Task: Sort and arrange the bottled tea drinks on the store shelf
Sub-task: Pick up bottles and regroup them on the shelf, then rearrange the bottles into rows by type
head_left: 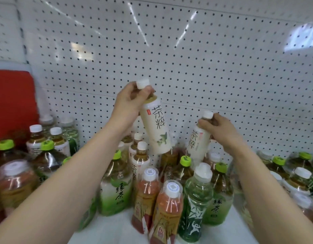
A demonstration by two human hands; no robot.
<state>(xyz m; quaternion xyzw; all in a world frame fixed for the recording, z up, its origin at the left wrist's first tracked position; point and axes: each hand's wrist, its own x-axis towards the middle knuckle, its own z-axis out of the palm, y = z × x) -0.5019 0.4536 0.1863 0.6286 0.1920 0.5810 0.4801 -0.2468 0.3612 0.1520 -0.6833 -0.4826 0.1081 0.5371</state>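
My left hand (129,101) grips the neck of a white-label tea bottle (156,127) with a white cap, lifted and tilted above the shelf. My right hand (221,131) grips the neck of a second white-label tea bottle (198,143), also tilted, its base down among the standing bottles. Below them stand mixed tea drinks: large green tea bottles with lime caps (115,187), red-and-tan labelled bottles (168,210), and a dark green labelled bottle (196,205).
A white pegboard back wall (187,59) rises behind the shelf. More white-label bottles (36,140) stand at the left near a red panel (13,103). Several bottles crowd the right side (296,175). A bare strip of white shelf (117,231) lies in front.
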